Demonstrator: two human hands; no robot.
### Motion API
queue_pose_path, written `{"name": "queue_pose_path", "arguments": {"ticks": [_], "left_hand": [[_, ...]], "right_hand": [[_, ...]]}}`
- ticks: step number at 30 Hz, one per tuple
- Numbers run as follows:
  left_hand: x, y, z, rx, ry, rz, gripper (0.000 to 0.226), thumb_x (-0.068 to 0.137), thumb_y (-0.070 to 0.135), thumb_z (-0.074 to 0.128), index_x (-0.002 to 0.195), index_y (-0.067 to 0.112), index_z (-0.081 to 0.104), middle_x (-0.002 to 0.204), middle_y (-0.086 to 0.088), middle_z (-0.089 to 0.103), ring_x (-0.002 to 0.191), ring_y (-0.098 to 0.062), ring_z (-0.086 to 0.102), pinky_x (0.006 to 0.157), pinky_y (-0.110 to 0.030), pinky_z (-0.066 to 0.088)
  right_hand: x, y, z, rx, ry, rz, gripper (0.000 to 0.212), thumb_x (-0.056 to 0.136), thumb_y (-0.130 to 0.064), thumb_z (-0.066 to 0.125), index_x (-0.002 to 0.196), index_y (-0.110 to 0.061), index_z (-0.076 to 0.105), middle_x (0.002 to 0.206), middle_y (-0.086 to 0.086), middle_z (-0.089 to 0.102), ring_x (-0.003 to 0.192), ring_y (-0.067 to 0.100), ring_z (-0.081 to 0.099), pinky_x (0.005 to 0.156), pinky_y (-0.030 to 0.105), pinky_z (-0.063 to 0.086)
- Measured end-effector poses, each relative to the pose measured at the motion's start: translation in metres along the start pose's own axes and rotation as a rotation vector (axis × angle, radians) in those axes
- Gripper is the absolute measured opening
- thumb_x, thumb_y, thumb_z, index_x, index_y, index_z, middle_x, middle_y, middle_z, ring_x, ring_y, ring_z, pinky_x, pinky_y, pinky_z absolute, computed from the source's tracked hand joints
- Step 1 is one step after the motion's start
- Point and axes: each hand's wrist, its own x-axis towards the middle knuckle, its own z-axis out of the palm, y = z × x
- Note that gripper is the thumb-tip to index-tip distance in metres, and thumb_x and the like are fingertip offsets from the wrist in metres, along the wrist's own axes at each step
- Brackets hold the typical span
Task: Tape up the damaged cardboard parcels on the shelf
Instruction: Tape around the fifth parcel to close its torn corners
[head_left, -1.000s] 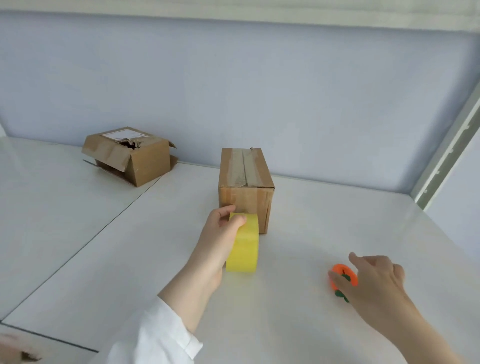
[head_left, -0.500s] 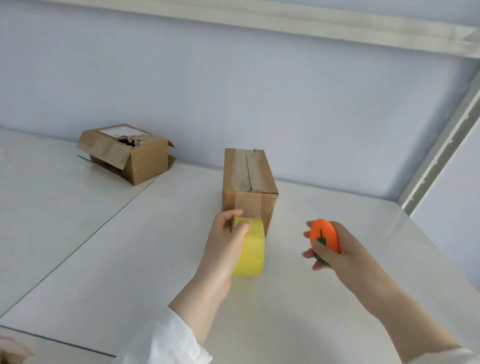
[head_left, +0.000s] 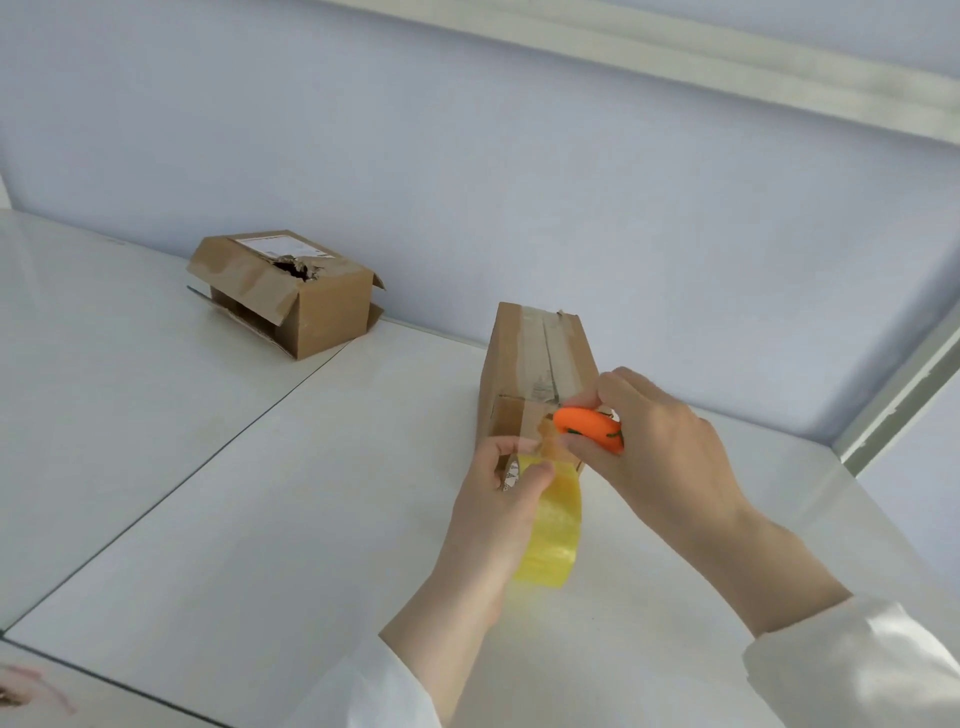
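Observation:
A narrow cardboard parcel (head_left: 540, 358) stands end-on in the middle of the white shelf, with clear tape running along its top seam. My left hand (head_left: 501, 512) grips a yellow roll of tape (head_left: 553, 530) just in front of the parcel's near end; a strip of tape runs from the roll up the near face. My right hand (head_left: 654, 447) holds a small orange cutter (head_left: 589, 423) with green marks against that strip at the parcel's near top edge. A second parcel (head_left: 291, 291), torn open on top with loose flaps, sits at the back left.
The white shelf surface (head_left: 311, 519) has a seam running diagonally at the left. A pale blue back wall (head_left: 467, 182) closes the rear, and a grey-white upright post (head_left: 904, 384) stands at the right. White sleeves cover both forearms.
My right hand picked the orange cutter off the shelf and brought it left to the parcel's near top edge. My left hand stayed on the tape roll, now with a strip pulled up.

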Motion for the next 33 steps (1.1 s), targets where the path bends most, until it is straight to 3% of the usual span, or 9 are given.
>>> {"name": "queue_pose_path", "arguments": {"ticks": [3,7,11,16,20,22,27,30,33], "left_hand": [[-0.001,0.001,0.000,0.002,-0.002,0.000,0.010,0.090,0.024,0.056,0.098,0.030,0.056,0.098,0.006,0.060,0.080,0.000,0.053,0.059,-0.018,0.034],[-0.001,0.002,-0.003,0.008,-0.009,-0.009,0.008,0.090,0.023,0.055,0.094,0.030,0.056,0.093,0.007,0.061,0.080,-0.001,0.054,0.060,-0.019,0.034],[-0.002,0.002,-0.003,-0.003,-0.025,-0.005,0.007,0.089,0.024,0.055,0.093,0.030,0.056,0.095,0.006,0.062,0.085,-0.003,0.055,0.063,-0.022,0.035],[-0.001,0.001,-0.003,-0.018,-0.041,-0.006,0.006,0.086,0.027,0.059,0.088,0.032,0.056,0.094,0.004,0.063,0.084,-0.009,0.057,0.064,-0.024,0.037],[0.000,0.005,-0.005,-0.027,-0.041,-0.023,0.023,0.063,0.041,0.054,0.085,0.035,0.057,0.096,0.002,0.062,0.083,-0.012,0.056,0.067,-0.026,0.039],[0.001,0.006,-0.006,-0.035,-0.041,-0.026,0.025,0.061,0.041,0.054,0.085,0.035,0.057,0.095,0.001,0.059,0.080,-0.014,0.054,0.070,-0.028,0.039],[0.002,0.004,-0.006,-0.030,-0.052,-0.012,0.018,0.070,0.038,0.060,0.087,0.034,0.058,0.097,0.000,0.057,0.080,-0.013,0.052,0.072,-0.028,0.039],[0.002,0.003,-0.005,-0.014,-0.060,0.000,0.021,0.063,0.041,0.056,0.084,0.036,0.059,0.093,0.000,0.057,0.080,-0.014,0.052,0.073,-0.029,0.039],[0.000,0.003,-0.005,-0.012,-0.076,0.005,0.019,0.062,0.041,0.057,0.081,0.039,0.059,0.091,-0.002,0.059,0.079,-0.017,0.054,0.073,-0.032,0.040]], "right_hand": [[0.004,0.000,0.008,-0.029,0.022,-0.057,0.016,0.074,-0.031,0.076,0.086,-0.026,0.066,0.081,-0.021,0.050,0.065,0.005,0.040,0.049,0.015,0.028],[0.006,-0.001,0.014,-0.024,0.039,-0.093,0.017,0.068,-0.031,0.080,0.080,-0.028,0.068,0.081,-0.016,0.060,0.064,0.003,0.041,0.047,0.014,0.026],[0.008,0.000,0.018,-0.059,0.058,-0.137,0.019,0.065,-0.032,0.082,0.078,-0.028,0.070,0.080,-0.011,0.064,0.059,0.014,0.058,0.045,0.017,0.031],[0.009,0.003,0.023,-0.123,0.075,-0.154,0.023,0.058,-0.031,0.087,0.075,-0.028,0.070,0.072,-0.008,0.061,0.049,0.015,0.059,0.042,0.011,0.022],[0.008,0.010,0.018,-0.131,0.056,-0.103,0.018,0.066,-0.030,0.082,0.081,-0.028,0.072,0.073,-0.012,0.054,0.054,0.017,0.054,0.044,0.017,0.027],[0.007,0.015,0.012,-0.161,0.041,-0.073,0.016,0.070,-0.030,0.080,0.083,-0.030,0.072,0.074,-0.014,0.049,0.057,0.014,0.049,0.045,0.018,0.028],[-0.003,0.031,-0.004,-0.243,-0.133,0.100,0.017,0.080,-0.042,0.068,0.096,-0.039,0.067,0.094,-0.012,0.057,0.084,0.014,0.059,0.062,0.027,0.040],[-0.006,0.032,-0.009,0.062,-0.041,0.105,0.012,0.077,-0.037,0.070,0.086,-0.041,0.064,0.090,-0.016,0.063,0.083,0.011,0.059,0.067,0.031,0.046],[0.001,0.019,-0.007,0.212,-0.019,0.036,0.017,0.079,-0.037,0.065,0.096,-0.042,0.062,0.102,-0.024,0.066,0.082,0.007,0.060,0.073,0.033,0.049]]}}
